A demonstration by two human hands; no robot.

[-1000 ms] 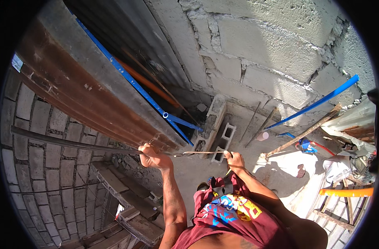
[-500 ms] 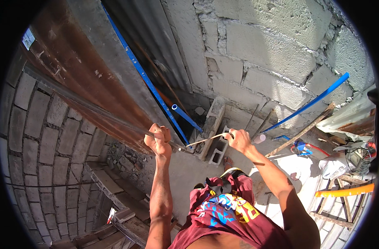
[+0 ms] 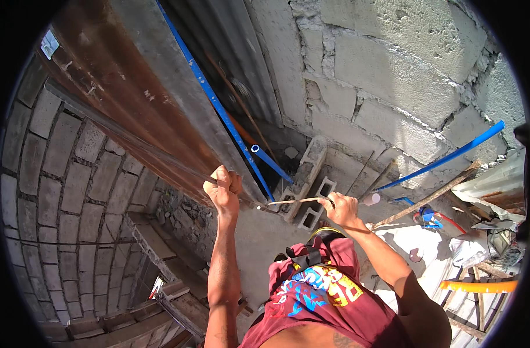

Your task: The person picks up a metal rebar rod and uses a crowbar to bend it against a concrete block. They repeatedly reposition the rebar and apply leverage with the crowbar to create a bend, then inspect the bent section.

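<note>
My left hand (image 3: 223, 188) is closed in a fist around a long, thin grey-brown bar (image 3: 138, 152). The bar slants from the upper left, past the rusty corrugated metal sheet (image 3: 122, 98), to a small pale end just right of my fist. In my right hand (image 3: 341, 210) is a thin tan stick (image 3: 297, 201), gripped at its right end. It lies almost level, its left tip close to the bar's pale end; whether they touch I cannot tell. The stick's exact kind does not show.
Blue pipes (image 3: 215, 101) lean by the sheet, and another blue pipe (image 3: 445, 153) slants along the block wall (image 3: 392, 75). Hollow blocks (image 3: 311, 211) stand beyond my right hand. A wooden pole (image 3: 430, 197), a white bag (image 3: 469, 248) and an orange pipe (image 3: 479, 286) lie right.
My right hand has moved slightly right and down, and the stick has swung from an upward slant to almost level. My left hand keeps its grip. The whole view has shifted a little.
</note>
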